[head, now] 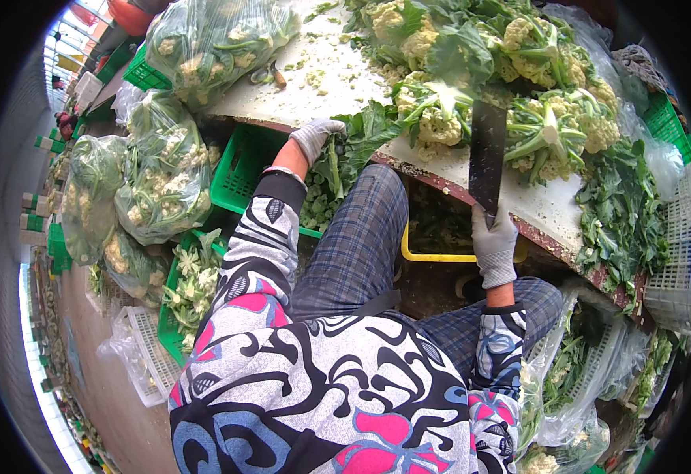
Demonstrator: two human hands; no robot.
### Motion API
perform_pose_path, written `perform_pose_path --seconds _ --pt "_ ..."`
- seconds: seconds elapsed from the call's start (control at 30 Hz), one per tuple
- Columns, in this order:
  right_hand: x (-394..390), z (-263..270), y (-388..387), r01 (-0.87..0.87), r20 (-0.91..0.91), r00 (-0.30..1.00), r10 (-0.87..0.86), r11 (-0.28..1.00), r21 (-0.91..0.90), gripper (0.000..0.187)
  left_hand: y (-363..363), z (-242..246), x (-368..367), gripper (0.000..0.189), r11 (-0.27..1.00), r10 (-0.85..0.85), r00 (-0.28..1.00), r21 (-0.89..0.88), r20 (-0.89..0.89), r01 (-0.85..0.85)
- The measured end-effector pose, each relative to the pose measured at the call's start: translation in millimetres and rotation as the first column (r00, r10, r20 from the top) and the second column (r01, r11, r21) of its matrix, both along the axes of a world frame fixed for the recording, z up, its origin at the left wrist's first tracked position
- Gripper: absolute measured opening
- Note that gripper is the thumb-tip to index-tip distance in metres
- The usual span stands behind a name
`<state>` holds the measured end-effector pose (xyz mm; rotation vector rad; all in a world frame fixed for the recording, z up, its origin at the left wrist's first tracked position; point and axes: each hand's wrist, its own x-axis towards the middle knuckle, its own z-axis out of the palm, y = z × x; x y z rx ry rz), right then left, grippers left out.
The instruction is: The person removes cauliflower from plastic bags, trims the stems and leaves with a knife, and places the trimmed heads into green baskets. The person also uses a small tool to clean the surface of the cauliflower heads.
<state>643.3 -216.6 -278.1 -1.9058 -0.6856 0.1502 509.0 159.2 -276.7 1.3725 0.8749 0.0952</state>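
My left hand (pixel 317 141), in a pale work glove, is closed on leafy cauliflower greens (pixel 360 135) at the near edge of the white tabletop (pixel 322 71). My right hand (pixel 493 240), gloved too, grips the handle of a wide, dark-bladed knife (pixel 487 157), whose blade points away from me. On either side of the blade lie heads of cauliflower, one with its cut stem upward (pixel 550 131) and another to the left (pixel 440 112). More cauliflower heads (pixel 416 38) are piled behind them. The blade's far end lies by the leaves, partly blurred.
Clear plastic bags of cauliflower (pixel 165 172) stand at the left. A green crate (pixel 233 178) and a yellow-rimmed crate (pixel 440 257) sit below the table edge. Another green crate holds cut pieces (pixel 194 284). Loose leaves (pixel 621 213) and a white crate (pixel 674 255) are at the right.
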Motion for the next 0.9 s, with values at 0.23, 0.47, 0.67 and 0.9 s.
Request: perform_pose_path --seconds 0.23,0.47,0.67,0.9 --pt "-13.9 -12.1 17.5 -0.117 -0.044 0.993 0.113 0.989 -0.09 0.013 -4.2 -5.6 6.7 0.018 0.959 0.067 0.995 -0.27 -0.077 -0.085" --pt "-14.2 -13.5 35.2 -0.128 0.18 0.971 0.16 0.976 -0.175 0.01 -31.9 -12.7 34.6 0.044 0.822 -0.384 0.846 0.279 -0.37 0.496" --pt "-12.6 7.8 52.8 -0.133 0.319 0.929 0.187 0.974 -0.186 0.013 -46.7 -24.3 67.0 0.065 0.702 -0.514 0.765 0.321 -0.389 0.635" --pt "-18.7 13.3 66.5 -0.18 0.41 0.888 0.21 0.977 -0.11 0.016 -54.4 -42.1 80.8 0.066 0.68 -0.339 0.747 0.4 -0.572 0.614"
